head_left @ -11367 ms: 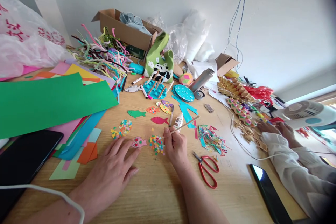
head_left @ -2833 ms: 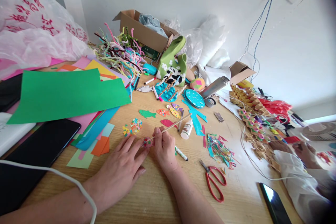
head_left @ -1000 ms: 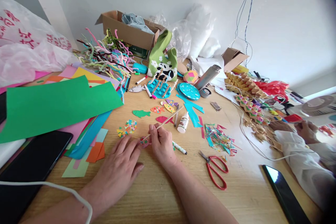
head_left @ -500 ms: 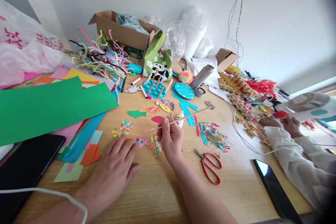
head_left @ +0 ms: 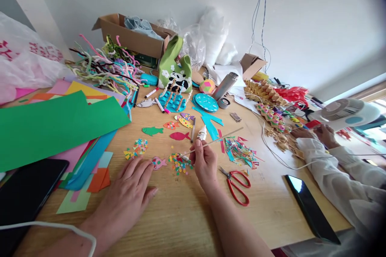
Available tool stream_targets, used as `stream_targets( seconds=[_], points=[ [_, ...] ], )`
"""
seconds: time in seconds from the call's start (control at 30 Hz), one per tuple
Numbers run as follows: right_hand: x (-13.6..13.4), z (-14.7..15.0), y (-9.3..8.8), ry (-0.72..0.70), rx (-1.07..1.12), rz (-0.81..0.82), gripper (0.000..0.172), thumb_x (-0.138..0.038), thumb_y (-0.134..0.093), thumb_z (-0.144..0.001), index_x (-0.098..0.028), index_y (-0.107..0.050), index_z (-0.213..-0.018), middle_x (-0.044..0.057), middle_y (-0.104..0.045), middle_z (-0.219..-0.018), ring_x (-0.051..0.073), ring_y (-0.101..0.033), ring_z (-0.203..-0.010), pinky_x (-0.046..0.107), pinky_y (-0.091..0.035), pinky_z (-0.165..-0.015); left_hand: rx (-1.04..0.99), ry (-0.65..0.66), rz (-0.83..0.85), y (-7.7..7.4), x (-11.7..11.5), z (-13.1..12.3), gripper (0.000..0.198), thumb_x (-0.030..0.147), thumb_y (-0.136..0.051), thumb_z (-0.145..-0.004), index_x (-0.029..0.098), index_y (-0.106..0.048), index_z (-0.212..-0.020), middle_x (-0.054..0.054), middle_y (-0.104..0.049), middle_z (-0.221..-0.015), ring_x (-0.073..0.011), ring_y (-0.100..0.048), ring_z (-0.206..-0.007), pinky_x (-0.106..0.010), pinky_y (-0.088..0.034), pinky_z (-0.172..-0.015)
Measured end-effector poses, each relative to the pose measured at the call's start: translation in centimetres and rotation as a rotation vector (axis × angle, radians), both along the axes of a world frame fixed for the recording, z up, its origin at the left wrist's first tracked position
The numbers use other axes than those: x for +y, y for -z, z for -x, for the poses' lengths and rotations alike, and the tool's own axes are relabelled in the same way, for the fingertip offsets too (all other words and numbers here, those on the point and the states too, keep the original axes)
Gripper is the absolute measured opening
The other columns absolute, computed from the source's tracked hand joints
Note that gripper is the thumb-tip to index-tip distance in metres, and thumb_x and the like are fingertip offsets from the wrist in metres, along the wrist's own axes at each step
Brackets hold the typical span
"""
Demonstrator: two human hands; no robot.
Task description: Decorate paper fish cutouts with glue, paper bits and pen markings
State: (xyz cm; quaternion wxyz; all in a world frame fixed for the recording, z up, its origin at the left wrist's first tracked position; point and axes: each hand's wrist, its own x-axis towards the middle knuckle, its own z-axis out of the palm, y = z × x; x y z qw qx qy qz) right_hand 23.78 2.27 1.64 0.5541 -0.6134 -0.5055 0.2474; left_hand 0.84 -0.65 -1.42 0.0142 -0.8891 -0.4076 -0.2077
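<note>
My right hand (head_left: 204, 162) pinches a thin wooden stick (head_left: 223, 137) whose lower tip dips into a small heap of coloured paper dots (head_left: 179, 164). My left hand (head_left: 128, 194) lies flat on the wooden table (head_left: 181, 225), fingers spread, its fingertips beside a pink paper fish (head_left: 158, 163) stuck with dots. A second heap of dots (head_left: 136, 147) lies further left. A small white glue bottle (head_left: 202, 133) stands just beyond my right hand. A green paper fish (head_left: 152, 131) and a red paper fish (head_left: 179, 136) lie behind.
Red scissors (head_left: 235, 181) and paper scraps (head_left: 239, 151) lie to the right. Coloured paper sheets (head_left: 57, 122) and a dark tablet (head_left: 21, 192) fill the left. Pipe cleaners (head_left: 105, 66), a cardboard box (head_left: 129, 38) and a panda bag (head_left: 175, 72) stand behind. Another person's hands (head_left: 316, 134) work at right, near a phone (head_left: 310, 209).
My right hand has swung the stick from the pink fish to the dot heap on its right. My left hand stays flat by the fish.
</note>
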Motion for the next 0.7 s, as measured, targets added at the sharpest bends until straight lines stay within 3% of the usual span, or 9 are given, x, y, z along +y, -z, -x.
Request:
stream_targets(
  seconds=[0.2,0.7],
  points=[
    [-0.1,-0.7,0.0,0.006,0.010,-0.015,0.053,-0.063,-0.047,-0.095,-0.018,-0.056,-0.067,-0.003,-0.051,-0.050,0.009,-0.046,-0.040,0.021,-0.035,-0.039,-0.026,-0.016,0.027,0.0,0.1,-0.2,0.046,0.044,-0.048,-0.097,0.013,-0.058,-0.130,-0.012,-0.065,-0.126,-0.0298,-0.053,-0.123,-0.047,-0.043,-0.107],
    [-0.3,-2.1,-0.2,-0.145,-0.164,-0.017,0.051,-0.057,-0.042,-0.099,-0.019,-0.056,-0.068,0.000,-0.056,-0.056,0.010,-0.051,-0.044,0.021,-0.039,-0.041,0.020,-0.007,0.030,-0.3,0.5,-0.2,0.042,0.043,-0.047,-0.098,0.016,-0.058,-0.129,-0.010,-0.065,-0.126,-0.0287,-0.052,-0.121,-0.047,-0.042,-0.106]
  ],
)
